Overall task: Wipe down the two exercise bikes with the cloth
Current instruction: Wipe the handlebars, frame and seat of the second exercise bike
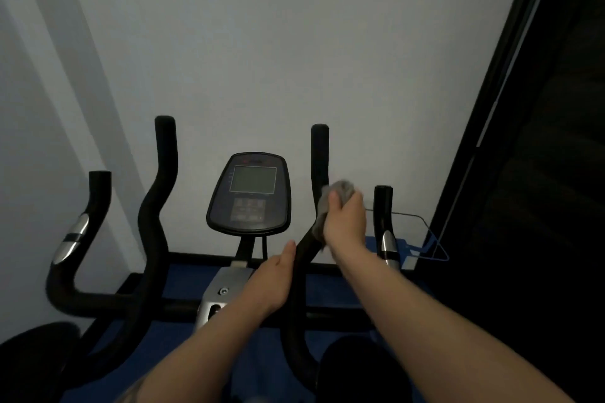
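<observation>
An exercise bike stands right in front of me, with black curved handlebars and a console (250, 195) in the middle. My right hand (346, 217) grips a grey cloth (339, 195) wrapped round the inner right handlebar (320, 157), about halfway up the bar. My left hand (273, 278) holds the same bar lower down, fingers curled round it and thumb pointing up. The inner left handlebar (157, 213) and both outer grips (73, 235) with silver sensor plates are untouched. A second bike is not in view.
A pale wall rises close behind the bike. A dark doorway or window frame (491, 127) runs down the right side. Blue floor (183, 281) shows below the bars, with a thin wire frame (425, 229) at the right. A dark rounded shape (32, 357) sits at the lower left.
</observation>
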`<state>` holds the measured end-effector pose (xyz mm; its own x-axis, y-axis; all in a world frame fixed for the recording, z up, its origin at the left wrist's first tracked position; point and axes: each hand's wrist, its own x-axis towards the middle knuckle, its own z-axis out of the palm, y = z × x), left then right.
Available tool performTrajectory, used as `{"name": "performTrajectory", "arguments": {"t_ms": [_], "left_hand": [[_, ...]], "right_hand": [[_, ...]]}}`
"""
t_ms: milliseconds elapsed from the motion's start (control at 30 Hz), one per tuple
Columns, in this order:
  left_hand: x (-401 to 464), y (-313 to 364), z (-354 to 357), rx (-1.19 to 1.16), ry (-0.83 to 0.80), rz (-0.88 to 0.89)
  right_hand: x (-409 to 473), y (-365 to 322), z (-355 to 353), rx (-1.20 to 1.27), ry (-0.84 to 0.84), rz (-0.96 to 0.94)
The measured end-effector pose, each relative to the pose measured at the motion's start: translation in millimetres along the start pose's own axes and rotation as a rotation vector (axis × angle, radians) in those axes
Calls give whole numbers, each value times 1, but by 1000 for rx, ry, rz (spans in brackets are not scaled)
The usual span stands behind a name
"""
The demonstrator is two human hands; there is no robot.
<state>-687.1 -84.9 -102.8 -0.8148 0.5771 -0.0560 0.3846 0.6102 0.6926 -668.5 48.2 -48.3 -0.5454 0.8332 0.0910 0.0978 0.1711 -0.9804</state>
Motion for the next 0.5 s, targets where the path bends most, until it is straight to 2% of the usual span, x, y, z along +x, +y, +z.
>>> {"name": "performTrajectory", "arguments": {"t_ms": [67, 133, 233, 367, 500], "left_hand": [[-5, 5, -1, 51, 99, -8], [-11, 7, 1, 296, 159, 30], [-12, 7, 2, 336, 176, 49], [-9, 5, 4, 426, 202, 48], [-12, 7, 3, 454, 181, 71]], "right_hand": [[22, -18, -5, 33, 26, -181], [42, -32, -2, -41, -79, -266], [49, -30, 10, -136, -211, -261], [32, 9, 4, -222, -185, -304], [56, -14, -6, -94, -274, -297]]}}
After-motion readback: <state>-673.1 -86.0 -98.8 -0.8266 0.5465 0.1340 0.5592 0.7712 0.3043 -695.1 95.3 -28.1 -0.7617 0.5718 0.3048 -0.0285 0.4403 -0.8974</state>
